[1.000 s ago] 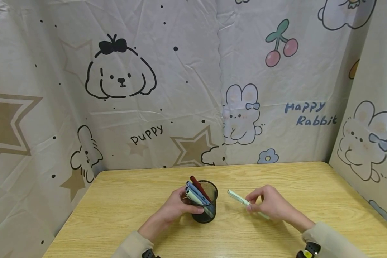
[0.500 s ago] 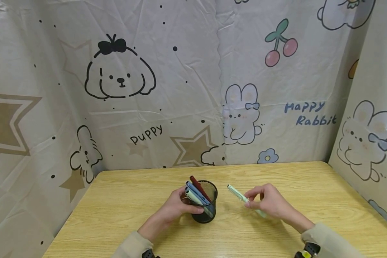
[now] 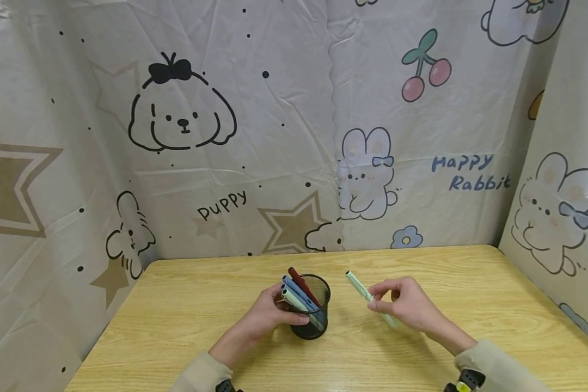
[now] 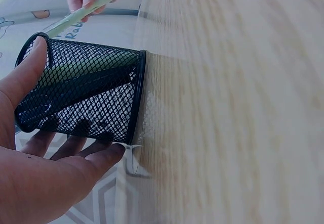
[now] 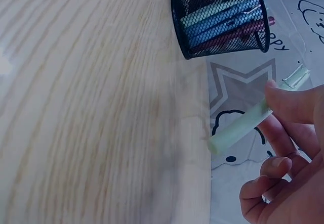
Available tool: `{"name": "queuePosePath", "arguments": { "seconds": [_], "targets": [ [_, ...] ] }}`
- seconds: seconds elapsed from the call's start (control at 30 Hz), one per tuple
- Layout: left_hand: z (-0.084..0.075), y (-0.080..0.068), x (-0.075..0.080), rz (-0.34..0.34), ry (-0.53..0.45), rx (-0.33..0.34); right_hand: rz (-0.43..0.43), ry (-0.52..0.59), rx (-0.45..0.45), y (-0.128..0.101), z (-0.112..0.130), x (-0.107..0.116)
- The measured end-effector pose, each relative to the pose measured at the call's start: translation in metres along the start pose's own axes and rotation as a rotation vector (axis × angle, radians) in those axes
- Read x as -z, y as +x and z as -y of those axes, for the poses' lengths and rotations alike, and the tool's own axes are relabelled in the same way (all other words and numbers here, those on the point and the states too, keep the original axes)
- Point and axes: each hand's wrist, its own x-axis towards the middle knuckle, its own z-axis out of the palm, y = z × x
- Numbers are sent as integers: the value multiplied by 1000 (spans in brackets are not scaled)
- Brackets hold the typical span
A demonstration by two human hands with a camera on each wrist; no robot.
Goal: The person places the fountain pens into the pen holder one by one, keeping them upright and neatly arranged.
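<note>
The left hand (image 3: 267, 313) wraps around the black mesh pen cup (image 3: 310, 313), which stands upright near the middle of the wooden bench (image 3: 186, 316); the thumb lies across the near side of the rim and the fingers curl round the left wall, as the left wrist view also shows, with the palm against the mesh. The forearm, in a beige sleeve (image 3: 201, 375), comes in from the near edge and angles up to the right. Inside the cup lean a dark red pen (image 3: 301, 283), a blue pen (image 3: 296, 291) and a pale green pen (image 3: 290, 298), their tops tilted to the left. The right hand (image 3: 404, 307) hovers above the bench just right of the cup, apart from it, pinching a pale green pen (image 3: 360, 287) between thumb and forefinger near its lower part, the other fingers loosely bent. That pen is tilted, its free end pointing up and left toward the cup without touching it. The right forearm runs to the near right corner. A cartoon-printed cloth (image 3: 274, 136) hangs behind the bench.
</note>
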Motion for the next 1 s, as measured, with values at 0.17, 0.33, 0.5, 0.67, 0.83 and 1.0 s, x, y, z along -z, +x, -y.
{"name": "queuePosePath", "arguments": {
  "seconds": [0.17,0.33,0.5,0.67,0.83,1.0],
  "targets": [
    [0,0,0,0,4,-1,-34,29,17,1,6,-2],
    [-1,-1,-1,0,22,-6,-52,55,40,1,12,-3],
    [-2,1,-2,7,15,-10,-58,83,42,1,21,-4],
    [-2,1,-2,12,13,-13,-68,96,38,3,30,-5],
    [-2,0,-1,7,21,-14,-77,124,50,7,40,-9],
    [-1,0,-1,4,29,-16,-83,166,70,10,52,-14]
  ]
}}
